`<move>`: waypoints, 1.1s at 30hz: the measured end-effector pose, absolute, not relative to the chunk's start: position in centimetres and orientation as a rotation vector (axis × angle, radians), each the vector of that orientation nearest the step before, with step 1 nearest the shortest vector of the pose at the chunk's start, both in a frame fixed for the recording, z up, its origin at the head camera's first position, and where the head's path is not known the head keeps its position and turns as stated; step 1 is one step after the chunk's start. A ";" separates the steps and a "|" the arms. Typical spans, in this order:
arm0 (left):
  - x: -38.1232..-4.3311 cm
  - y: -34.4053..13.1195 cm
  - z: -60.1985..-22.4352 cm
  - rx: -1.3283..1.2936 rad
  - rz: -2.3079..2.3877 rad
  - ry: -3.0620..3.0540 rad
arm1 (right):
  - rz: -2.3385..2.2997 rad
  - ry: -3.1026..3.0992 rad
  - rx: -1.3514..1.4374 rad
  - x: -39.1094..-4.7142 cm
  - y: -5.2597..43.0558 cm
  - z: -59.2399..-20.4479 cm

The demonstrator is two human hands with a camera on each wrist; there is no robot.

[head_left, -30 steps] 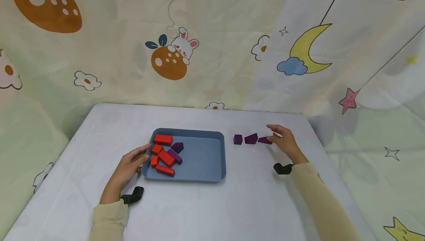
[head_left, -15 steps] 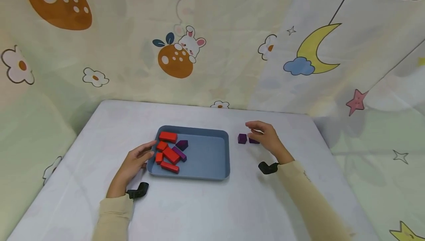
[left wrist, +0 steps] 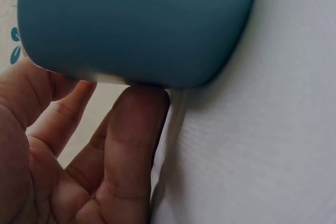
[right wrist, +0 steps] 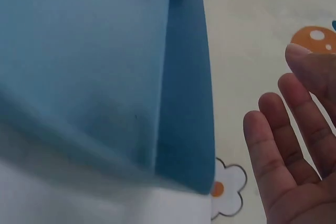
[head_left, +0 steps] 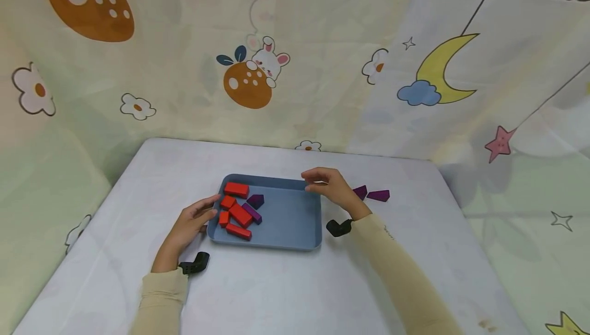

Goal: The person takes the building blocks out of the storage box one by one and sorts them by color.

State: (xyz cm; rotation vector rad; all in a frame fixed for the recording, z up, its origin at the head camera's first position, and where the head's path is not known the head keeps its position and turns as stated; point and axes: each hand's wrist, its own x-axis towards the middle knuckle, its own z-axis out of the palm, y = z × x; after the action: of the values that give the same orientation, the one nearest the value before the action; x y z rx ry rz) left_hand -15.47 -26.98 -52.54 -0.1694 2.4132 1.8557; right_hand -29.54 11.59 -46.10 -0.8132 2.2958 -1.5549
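A blue-grey tray (head_left: 289, 225) lies on the white table with several red blocks (head_left: 240, 215) toward its left end. Beside them are a purple five-sided block (head_left: 255, 201) and a purple bar (head_left: 252, 213). My left hand (head_left: 188, 223) rests its fingertips against the tray's left wall, fingers only loosely bent in the left wrist view. Over the tray's far right corner hovers my right hand (head_left: 333, 187), its fingers extended and holding nothing in the right wrist view. Right of it on the table lie a purple block (head_left: 361, 192), partly covered, and a purple wedge (head_left: 379, 195).
Behind the table (head_left: 258, 289) hangs a patterned cloth (head_left: 322, 68), with more of it at both sides. Each wrist wears a black camera mount, such as the right wrist mount (head_left: 338, 228).
My right hand has moved left from over the purple wedge to the tray's far right corner, uncovering the wedge and covering the purple cube. The left hand stays at the tray's left end.
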 end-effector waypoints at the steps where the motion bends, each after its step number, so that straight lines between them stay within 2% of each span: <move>1: -15.5 -27.0 -52.5 -0.168 1.855 2.413 | -1.553 2.274 -0.815 -29.6 11.1 -46.2; 19: -15.4 -26.9 -52.3 -0.179 1.877 2.401 | -1.533 2.025 -0.765 -30.3 3.3 -49.6; 33: -15.7 -27.2 -52.8 -0.163 1.904 2.379 | -1.394 2.085 -0.800 -29.7 0.4 -50.9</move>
State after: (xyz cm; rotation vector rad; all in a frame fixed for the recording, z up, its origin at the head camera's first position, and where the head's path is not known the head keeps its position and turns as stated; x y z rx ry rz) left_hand -15.65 -27.24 -52.76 -0.1635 2.3786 1.9035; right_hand -29.74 0.39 -50.89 -0.8002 2.0848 -1.3940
